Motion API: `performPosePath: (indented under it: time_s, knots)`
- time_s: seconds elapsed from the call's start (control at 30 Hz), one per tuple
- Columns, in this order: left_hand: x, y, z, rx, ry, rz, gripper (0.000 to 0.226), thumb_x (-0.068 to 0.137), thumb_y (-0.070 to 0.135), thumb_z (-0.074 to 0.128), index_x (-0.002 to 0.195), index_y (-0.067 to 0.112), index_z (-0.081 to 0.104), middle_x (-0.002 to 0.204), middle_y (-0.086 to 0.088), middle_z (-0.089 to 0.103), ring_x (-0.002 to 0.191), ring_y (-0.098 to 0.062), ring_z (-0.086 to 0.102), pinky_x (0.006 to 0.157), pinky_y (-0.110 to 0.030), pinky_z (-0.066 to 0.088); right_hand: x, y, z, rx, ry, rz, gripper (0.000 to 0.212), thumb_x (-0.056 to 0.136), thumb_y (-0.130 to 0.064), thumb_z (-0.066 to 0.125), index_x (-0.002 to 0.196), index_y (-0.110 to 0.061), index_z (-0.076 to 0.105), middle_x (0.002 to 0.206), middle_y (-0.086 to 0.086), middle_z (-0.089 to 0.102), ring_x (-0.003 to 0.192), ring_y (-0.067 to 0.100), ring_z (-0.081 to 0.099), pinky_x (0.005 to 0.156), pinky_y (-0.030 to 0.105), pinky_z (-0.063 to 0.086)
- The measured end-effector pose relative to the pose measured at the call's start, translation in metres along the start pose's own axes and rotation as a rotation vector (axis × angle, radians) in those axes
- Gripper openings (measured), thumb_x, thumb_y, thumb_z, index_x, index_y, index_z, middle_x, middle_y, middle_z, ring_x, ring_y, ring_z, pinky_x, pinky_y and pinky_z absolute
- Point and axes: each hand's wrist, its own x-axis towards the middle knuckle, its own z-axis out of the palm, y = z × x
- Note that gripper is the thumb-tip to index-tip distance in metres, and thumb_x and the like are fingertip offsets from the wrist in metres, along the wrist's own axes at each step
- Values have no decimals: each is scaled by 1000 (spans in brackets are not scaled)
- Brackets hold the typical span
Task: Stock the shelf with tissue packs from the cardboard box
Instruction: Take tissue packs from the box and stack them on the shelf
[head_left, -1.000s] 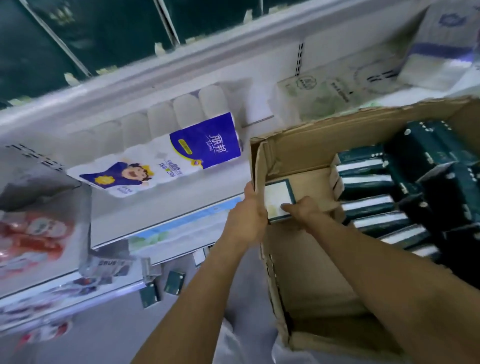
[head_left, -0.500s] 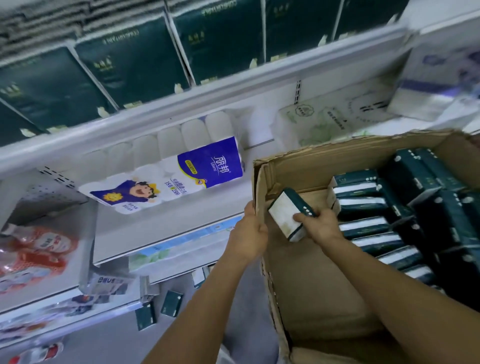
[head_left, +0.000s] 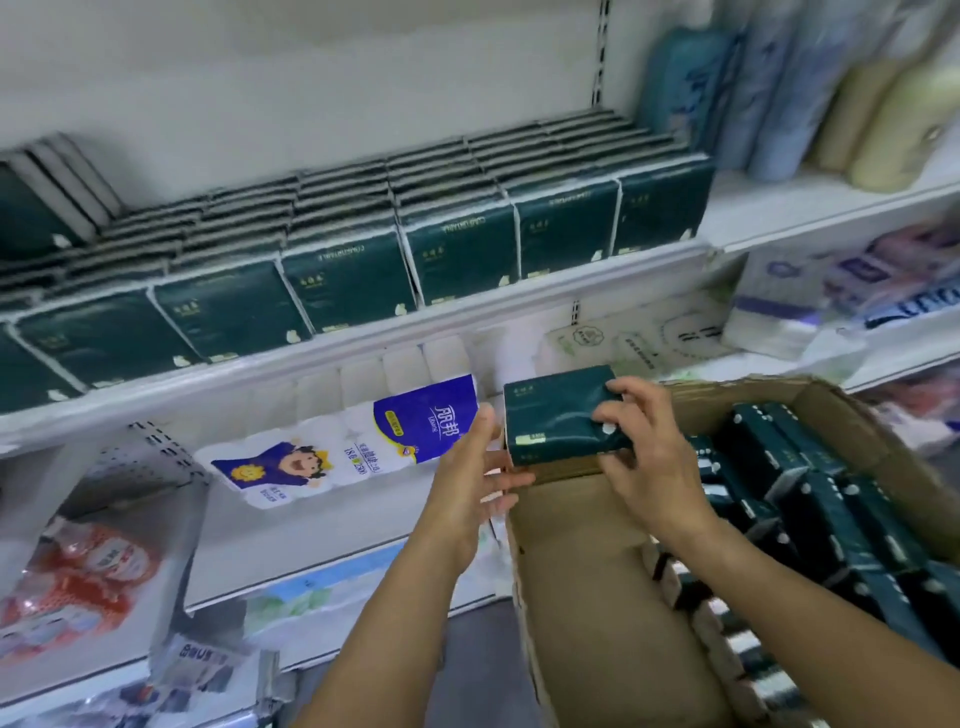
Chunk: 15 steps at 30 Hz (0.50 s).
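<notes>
My right hand (head_left: 641, 457) grips a dark green tissue pack (head_left: 558, 415) by its right end, lifted above the left rim of the cardboard box (head_left: 587, 597). Fingers spread, my left hand (head_left: 475, 483) hovers just left of the pack, close to the box's left edge, holding nothing. Several more green packs (head_left: 810, 499) fill the right side of the box. The upper shelf (head_left: 363, 338) carries rows of the same green packs (head_left: 353, 270) standing face out.
Below that shelf lies a blue and white toilet roll pack (head_left: 363, 447). Red packs (head_left: 83, 577) sit lower left. White tissue packs (head_left: 644, 338) and purple-striped ones (head_left: 789, 306) lie behind the box. Tall pastel rolls (head_left: 779, 88) stand upper right.
My right hand lifted the green pack out of the box and turned it face up. My left hand let go of the box's edge and opened. The view tilted up toward the stocked shelf.
</notes>
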Motion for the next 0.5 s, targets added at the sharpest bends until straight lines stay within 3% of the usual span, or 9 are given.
performPosePath:
  time_s: [0.1, 0.2, 0.3, 0.4, 0.5]
  knots:
    - [-9, 10, -9, -41, -7, 57, 41, 85, 45, 66, 118, 22, 62, 107, -4, 72, 91, -25, 72, 87, -40, 54, 12, -14, -1, -20, -24, -79, 61, 65, 4, 78, 111, -22, 48, 135, 4, 37, 111, 21, 50, 60, 40, 59]
    - [-15, 25, -28, -129, 37, 113, 43, 86, 19, 71, 125, 17, 54, 106, -9, 73, 90, -29, 72, 83, -39, 56, 26, -29, -2, 5, -101, -122, 62, 70, -31, 79, 121, -23, 45, 139, 2, 35, 111, 12, 47, 69, 33, 59]
    - [-20, 43, -54, -101, 96, 210, 42, 87, 11, 67, 125, 16, 50, 106, -12, 71, 87, -26, 71, 77, -34, 56, 47, -54, 3, 270, -144, 166, 63, 78, -56, 62, 129, -25, 43, 130, -9, 44, 97, 2, 51, 76, 22, 49]
    - [-24, 61, -85, -7, 134, 322, 44, 88, 10, 66, 128, 17, 49, 107, -9, 71, 87, -20, 68, 75, -31, 55, 81, -86, 10, 625, -147, 470, 36, 91, -36, 65, 119, -15, 60, 101, -9, 66, 85, -4, 60, 76, 24, 50]
    - [-34, 85, -113, 70, 163, 415, 42, 89, 10, 66, 126, 19, 50, 109, -8, 68, 89, -15, 68, 75, -30, 55, 112, -110, 20, 849, -266, 518, 13, 89, -13, 65, 100, -5, 68, 63, -15, 66, 57, -4, 57, 54, 12, 41]
